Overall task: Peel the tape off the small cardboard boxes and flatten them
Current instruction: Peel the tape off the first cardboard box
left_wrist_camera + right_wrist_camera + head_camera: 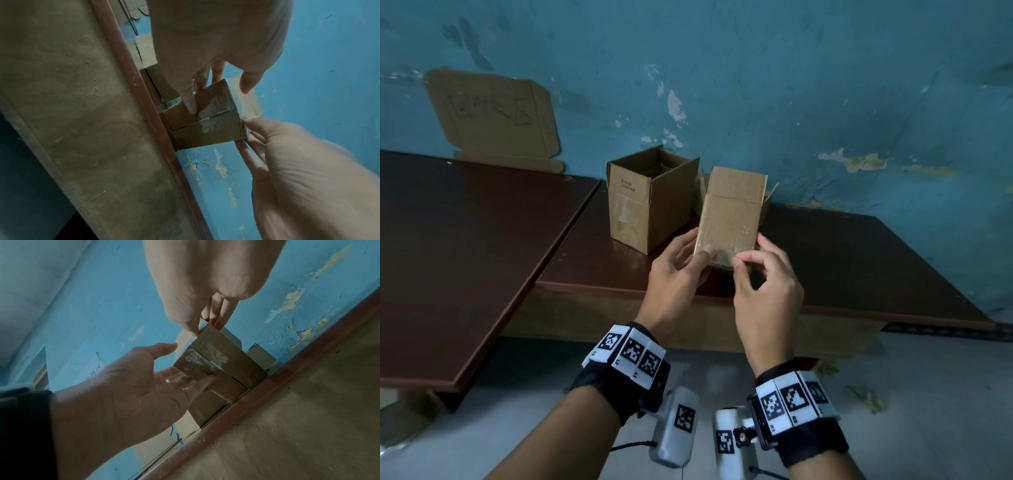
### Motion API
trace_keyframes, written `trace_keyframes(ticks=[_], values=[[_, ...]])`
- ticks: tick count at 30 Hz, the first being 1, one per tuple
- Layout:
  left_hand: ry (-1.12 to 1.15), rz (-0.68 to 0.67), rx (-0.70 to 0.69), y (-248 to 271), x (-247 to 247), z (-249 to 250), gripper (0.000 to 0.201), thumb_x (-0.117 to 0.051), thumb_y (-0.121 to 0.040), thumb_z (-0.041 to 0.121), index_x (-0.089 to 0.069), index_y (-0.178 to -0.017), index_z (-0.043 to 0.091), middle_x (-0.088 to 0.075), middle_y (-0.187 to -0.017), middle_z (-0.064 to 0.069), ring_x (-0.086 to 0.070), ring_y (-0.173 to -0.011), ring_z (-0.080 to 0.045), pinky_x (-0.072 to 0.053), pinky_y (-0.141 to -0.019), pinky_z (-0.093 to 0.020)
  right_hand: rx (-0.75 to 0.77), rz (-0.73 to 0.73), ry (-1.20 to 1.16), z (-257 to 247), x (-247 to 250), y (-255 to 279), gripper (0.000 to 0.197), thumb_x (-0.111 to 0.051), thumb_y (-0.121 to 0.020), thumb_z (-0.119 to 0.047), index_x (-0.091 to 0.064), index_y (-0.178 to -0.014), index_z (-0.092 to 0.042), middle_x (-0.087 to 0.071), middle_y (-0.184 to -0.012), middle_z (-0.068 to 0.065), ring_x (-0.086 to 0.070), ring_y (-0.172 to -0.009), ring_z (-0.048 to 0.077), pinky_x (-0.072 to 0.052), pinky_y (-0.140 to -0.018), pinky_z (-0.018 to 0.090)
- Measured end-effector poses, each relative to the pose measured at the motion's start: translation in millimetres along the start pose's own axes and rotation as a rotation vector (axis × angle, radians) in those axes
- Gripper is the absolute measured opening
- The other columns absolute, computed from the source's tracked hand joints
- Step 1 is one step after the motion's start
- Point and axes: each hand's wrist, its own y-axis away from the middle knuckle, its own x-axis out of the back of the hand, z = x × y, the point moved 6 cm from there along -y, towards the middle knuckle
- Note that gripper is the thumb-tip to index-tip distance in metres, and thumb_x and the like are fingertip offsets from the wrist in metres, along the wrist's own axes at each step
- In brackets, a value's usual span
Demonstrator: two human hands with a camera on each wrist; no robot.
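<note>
A small cardboard box [218,363] was held between two hands at the table's edge.

The box's taped end was turned toward the camera, with clear tape [205,356] seen across the seam between its two closed flaps. The right hand [205,280] was lowered from above, and the box's upper corner was pinched between thumb and fingers. The left hand [127,386] was brought in from the lower left, its fingers laid against the box's lower side, its thumb held just apart from the box. The reddish-brown table edge [257,394] was met by the box's far end. A peeling blue wall [102,305] was seen behind, and more cardboard [156,446] was leaned against it.
</note>
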Motion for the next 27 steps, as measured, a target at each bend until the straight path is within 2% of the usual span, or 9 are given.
trace_keyframes(ticks=[2, 3, 10, 13, 16, 18, 20, 23, 27], values=[[-0.012, 0.007, -0.003, -0.1, 0.0, -0.8, 0.043, -0.068, -0.104, 0.024, -0.060, -0.147, 0.025, -0.073, -0.127, 0.013, -0.070, -0.112, 0.005, -0.057, -0.083, -0.013, 0.002, -0.019, 0.015, -1.4, -1.9, 0.9, 0.004, -0.077, -0.094, -0.006, -0.074, -0.096, -0.009, -0.066, -0.139, 0.008, -0.062, -0.130, 0.016, -0.038, -0.103, 0.003], [-0.019, 0.008, -0.005, -0.1, -0.1, -0.8, 0.044, -0.068, -0.104, 0.024, -0.060, -0.147, 0.025, -0.073, -0.127, 0.013, -0.070, -0.112, 0.005, -0.057, -0.083, -0.013, 0.003, -0.026, 0.023, -2.0, -2.9, 1.6, 0.004, -0.077, -0.095, -0.006, -0.074, -0.096, -0.009, -0.064, -0.138, 0.008, -0.060, -0.130, 0.016, -0.035, -0.102, -0.001], [-0.014, -0.009, 0.005, 2.0, -4.1, 0.6, 0.052, -0.068, -0.104, 0.022, -0.055, -0.154, 0.024, -0.074, -0.121, 0.018, -0.070, -0.108, 0.010, -0.056, -0.083, -0.010, -0.028, -0.108, -0.003, 0.8, -5.9, 0.6, 0.003, -0.069, -0.099, -0.002, -0.069, -0.099, -0.005, -0.054, -0.146, 0.010, -0.049, -0.133, 0.004, -0.033, -0.096, -0.007], [-0.016, -0.004, -0.009, 3.1, -5.2, 2.2, 0.052, -0.069, -0.104, 0.022, -0.055, -0.154, 0.024, -0.075, -0.121, 0.017, -0.071, -0.109, 0.008, -0.058, -0.089, -0.015, -0.056, -0.161, -0.030, 2.6, -6.7, -0.5, 0.002, -0.067, -0.101, -0.003, -0.067, -0.100, -0.004, -0.050, -0.152, 0.010, -0.044, -0.134, 0.000, -0.032, -0.096, -0.007], [-0.059, 0.019, -0.031, 1.6, -4.0, 1.3, 0.053, -0.075, -0.100, 0.031, -0.059, -0.150, 0.030, -0.075, -0.127, 0.011, -0.071, -0.116, -0.001, -0.059, -0.105, -0.035, -0.092, -0.216, -0.061, 4.5, -8.0, -0.6, 0.002, -0.065, -0.102, -0.004, -0.065, -0.102, -0.006, -0.046, -0.157, 0.009, -0.041, -0.137, -0.001, -0.032, -0.095, -0.008], [-0.090, 0.024, -0.044, 1.5, -3.5, -1.2, 0.056, -0.079, -0.095, 0.039, -0.060, -0.148, 0.033, -0.074, -0.130, 0.011, -0.071, -0.120, -0.007, -0.058, -0.108, -0.043, -0.109, -0.252, -0.069, 4.0, -8.3, -1.2, 0.005, -0.064, -0.103, -0.004, -0.064, -0.102, -0.009, -0.045, -0.160, 0.007, -0.043, -0.141, 0.006, -0.033, -0.094, -0.008], [-0.121, 0.026, -0.060, 1.8, -2.9, -2.7, 0.066, -0.082, -0.090, 0.047, -0.059, -0.150, 0.033, -0.073, -0.132, 0.011, -0.069, -0.123, -0.008, -0.058, -0.108, -0.043, -0.119, -0.283, -0.078, 2.8, -8.3, -1.7, 0.010, -0.064, -0.103, -0.005, -0.061, -0.099, -0.014, -0.045, -0.161, 0.005, -0.044, -0.143, 0.010, -0.034, -0.094, -0.008], [-0.192, 0.013, -0.085, 1.9, -4.0, -0.9, 0.078, -0.080, -0.083, 0.057, -0.055, -0.153, 0.034, -0.070, -0.131, 0.019, -0.066, -0.124, -0.002, -0.058, -0.108, -0.040, -0.137, -0.311, -0.086, 4.0, -6.5, -3.2, 0.015, -0.063, -0.104, -0.007, -0.059, -0.096, -0.019, -0.045, -0.161, 0.004, -0.045, -0.144, 0.011, -0.039, -0.096, -0.004], [-0.238, 0.022, -0.100, 1.2, -5.6, -2.1, 0.076, -0.081, -0.086, 0.051, -0.053, -0.154, 0.033, -0.067, -0.130, 0.023, -0.064, -0.125, 0.000, -0.058, -0.108, -0.037, -0.136, -0.344, -0.088, 7.4, -6.1, -4.8, 0.013, -0.063, -0.105, -0.011, -0.060, -0.097, -0.020, -0.044, -0.162, 0.002, -0.045, -0.147, 0.013, -0.041, -0.100, 0.003]])
